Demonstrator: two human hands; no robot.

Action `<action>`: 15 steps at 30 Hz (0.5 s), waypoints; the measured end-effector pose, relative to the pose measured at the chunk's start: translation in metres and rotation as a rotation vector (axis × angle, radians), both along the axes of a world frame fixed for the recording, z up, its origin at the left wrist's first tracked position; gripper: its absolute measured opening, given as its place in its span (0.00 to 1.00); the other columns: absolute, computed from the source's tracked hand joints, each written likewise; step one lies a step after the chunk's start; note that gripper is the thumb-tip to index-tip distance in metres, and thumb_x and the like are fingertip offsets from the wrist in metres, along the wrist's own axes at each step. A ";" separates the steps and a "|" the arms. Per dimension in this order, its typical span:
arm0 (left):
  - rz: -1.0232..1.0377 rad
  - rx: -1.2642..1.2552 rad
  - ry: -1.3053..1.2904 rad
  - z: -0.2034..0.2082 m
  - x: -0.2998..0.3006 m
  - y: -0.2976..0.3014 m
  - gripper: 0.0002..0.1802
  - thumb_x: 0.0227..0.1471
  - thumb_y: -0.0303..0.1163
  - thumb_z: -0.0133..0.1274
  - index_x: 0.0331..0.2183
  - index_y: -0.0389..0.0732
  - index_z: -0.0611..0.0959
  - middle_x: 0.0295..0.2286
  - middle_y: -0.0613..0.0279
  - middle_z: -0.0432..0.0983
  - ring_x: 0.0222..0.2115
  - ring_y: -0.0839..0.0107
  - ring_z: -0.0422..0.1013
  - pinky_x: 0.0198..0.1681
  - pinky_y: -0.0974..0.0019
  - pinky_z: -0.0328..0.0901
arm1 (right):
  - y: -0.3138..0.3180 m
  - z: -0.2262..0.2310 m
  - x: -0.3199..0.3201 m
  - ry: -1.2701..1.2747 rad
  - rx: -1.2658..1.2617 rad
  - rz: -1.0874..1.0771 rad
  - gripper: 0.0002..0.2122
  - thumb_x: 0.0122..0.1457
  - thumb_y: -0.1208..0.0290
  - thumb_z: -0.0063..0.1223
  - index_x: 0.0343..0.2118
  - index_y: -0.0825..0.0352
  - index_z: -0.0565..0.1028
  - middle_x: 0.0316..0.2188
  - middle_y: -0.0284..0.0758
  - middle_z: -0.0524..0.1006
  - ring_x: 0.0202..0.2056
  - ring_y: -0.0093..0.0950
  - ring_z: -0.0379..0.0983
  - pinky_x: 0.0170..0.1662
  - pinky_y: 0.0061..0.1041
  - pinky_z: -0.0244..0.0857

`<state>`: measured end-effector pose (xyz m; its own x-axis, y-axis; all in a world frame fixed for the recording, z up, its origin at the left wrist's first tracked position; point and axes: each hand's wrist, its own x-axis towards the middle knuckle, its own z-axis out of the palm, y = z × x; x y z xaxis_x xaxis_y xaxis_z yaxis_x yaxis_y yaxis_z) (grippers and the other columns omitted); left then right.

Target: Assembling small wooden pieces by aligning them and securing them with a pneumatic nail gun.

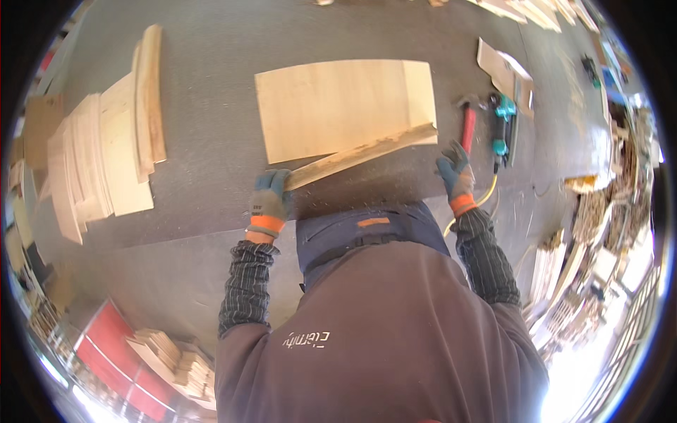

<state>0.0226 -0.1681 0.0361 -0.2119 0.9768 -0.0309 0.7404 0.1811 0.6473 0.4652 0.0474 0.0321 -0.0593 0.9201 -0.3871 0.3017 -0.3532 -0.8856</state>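
My left hand (270,199), in a grey-blue and orange work glove, grips the near left end of a narrow wooden strip (363,154). The strip slants up to the right, its far end over the lower right part of a pale wooden panel (335,106) on the dark table. My right hand (458,173), gloved alike, is off the strip with its fingers apart and nothing seen in them. Just beyond it lies a hammer with a red handle (468,130). Beside the hammer is a teal air nail gun (501,127) with a yellow hose (488,192).
Stacked wooden boards (106,148) lie on the table's left side. Thin wooden pieces (509,74) sit beyond the nail gun, with more strips at the far right edge. Wood piles (176,363) stand behind at lower left, beside a red panel (106,352).
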 end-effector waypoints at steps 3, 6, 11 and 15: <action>-0.005 0.058 0.092 -0.010 0.007 -0.003 0.24 0.47 0.23 0.61 0.50 0.42 0.82 0.46 0.48 0.78 0.47 0.44 0.72 0.51 0.48 0.70 | -0.010 -0.005 0.010 -0.034 -0.007 -0.050 0.36 0.60 0.72 0.65 0.71 0.65 0.61 0.52 0.43 0.76 0.40 0.28 0.78 0.39 0.28 0.78; -0.011 0.070 0.125 -0.010 0.009 0.000 0.24 0.48 0.23 0.60 0.50 0.42 0.82 0.46 0.49 0.77 0.47 0.45 0.72 0.52 0.49 0.70 | -0.010 -0.007 0.017 -0.124 -0.121 -0.019 0.35 0.61 0.71 0.65 0.70 0.63 0.63 0.52 0.40 0.77 0.44 0.28 0.78 0.42 0.29 0.78; -0.102 0.113 0.130 -0.011 0.014 0.001 0.25 0.48 0.21 0.59 0.51 0.42 0.82 0.46 0.49 0.77 0.47 0.45 0.72 0.52 0.49 0.70 | -0.011 -0.019 0.022 -0.038 -0.046 0.020 0.30 0.62 0.75 0.62 0.68 0.64 0.68 0.40 0.31 0.79 0.37 0.20 0.76 0.38 0.23 0.74; -0.135 0.088 0.134 -0.010 0.015 0.006 0.25 0.49 0.20 0.58 0.51 0.41 0.82 0.47 0.49 0.77 0.48 0.45 0.72 0.53 0.49 0.70 | -0.017 -0.045 0.025 0.016 0.000 0.033 0.25 0.63 0.79 0.59 0.64 0.65 0.72 0.37 0.28 0.80 0.35 0.18 0.75 0.38 0.22 0.73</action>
<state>0.0375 -0.1620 0.0266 -0.0757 0.9943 0.0756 0.8348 0.0217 0.5501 0.4905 0.0302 -0.0129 -0.0954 0.9178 -0.3855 0.2989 -0.3430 -0.8905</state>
